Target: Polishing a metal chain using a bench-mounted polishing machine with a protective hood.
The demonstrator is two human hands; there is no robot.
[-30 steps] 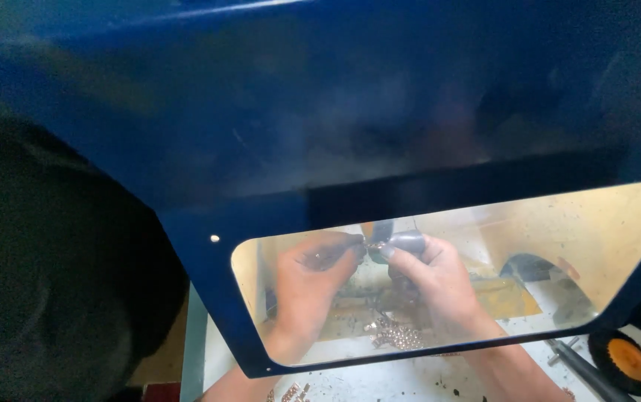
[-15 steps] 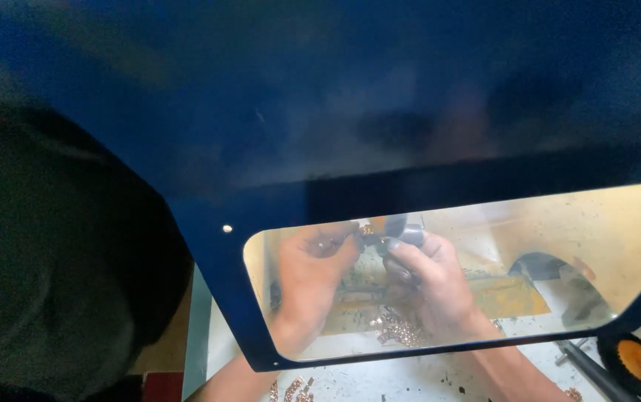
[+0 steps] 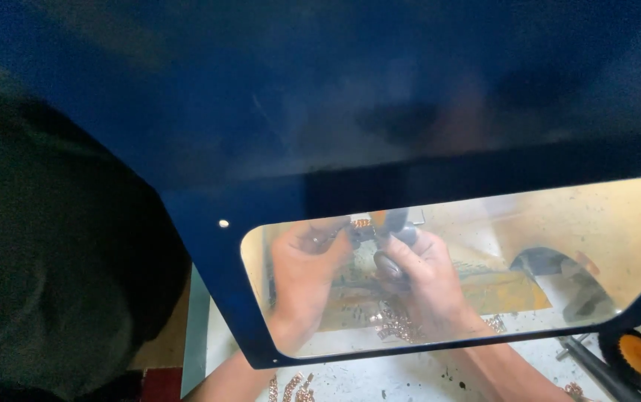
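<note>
Looking down through the clear window (image 3: 559,246) of a big dark blue metal guard (image 3: 335,112), so everything underneath comes out a bit hazy and yellow-tinted. Far left: just a dark, blurry mass, can't tell what. Then the blue frame with one small pale rivet (image 3: 223,223) right by the window's upper left corner.

Inside the window, left hand (image 3: 302,279) first: fingers curled in, fingertips pinching toward the middle, seemingly closed on one end of a small dark metal part (image 3: 380,232). Hard to be sure through the plastic, but probably both hands gripping the same piece. Right hand (image 3: 424,286) just beside it, fingers bent and closed around the part's other end, with what looks like a rounded dark bit under the thumb. The two hands nearly touching at the fingertips, the part held up between them near the window's top edge, above the work surface.

Below the hands: a yellowish flat sheet (image 3: 499,286) on the white tabletop (image 3: 365,380), with a scatter of small copper-coloured chain-like bits (image 3: 395,324) near the right wrist and a few more (image 3: 290,387) at the bottom edge by the left forearm.

Further right: a dark grey curved shape (image 3: 559,279) behind the window, too smeared to name. Bottom right corner, outside the guard: a black wheel with an orange hub (image 3: 637,356) and a dark rod (image 3: 588,365) just beside it.
</note>
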